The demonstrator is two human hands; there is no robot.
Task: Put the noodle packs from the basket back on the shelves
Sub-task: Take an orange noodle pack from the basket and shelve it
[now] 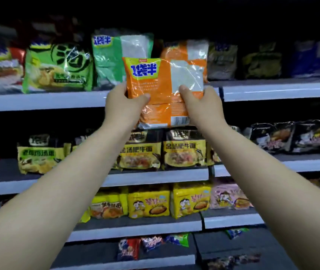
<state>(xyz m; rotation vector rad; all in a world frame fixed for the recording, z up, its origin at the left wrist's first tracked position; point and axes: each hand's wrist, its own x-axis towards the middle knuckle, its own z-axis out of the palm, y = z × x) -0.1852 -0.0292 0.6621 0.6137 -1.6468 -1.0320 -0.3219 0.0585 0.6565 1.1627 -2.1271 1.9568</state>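
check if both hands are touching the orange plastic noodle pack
Touching. In the head view the left hand grips the orange plastic noodle pack at its lower left and the right hand at its lower right, thumbs on its front.

A shop aisle: tiered white-edged shelves (38, 102) stocked with rows of packaged instant noodles (183, 152).

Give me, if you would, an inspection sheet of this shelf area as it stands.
Surface: upper shelf, pale front edge, stocked with noodle packs.
Job's things: orange noodle pack held upright in front of the upper shelf, before a matching orange pack; basket not in view.
Clutter: small loose packets on the bottom shelf.
Hands: left hand and right hand grip the orange noodle pack's lower sides.
Cables: nothing seen.
Surroundings: lower shelves holding yellow packs; dim lighting.
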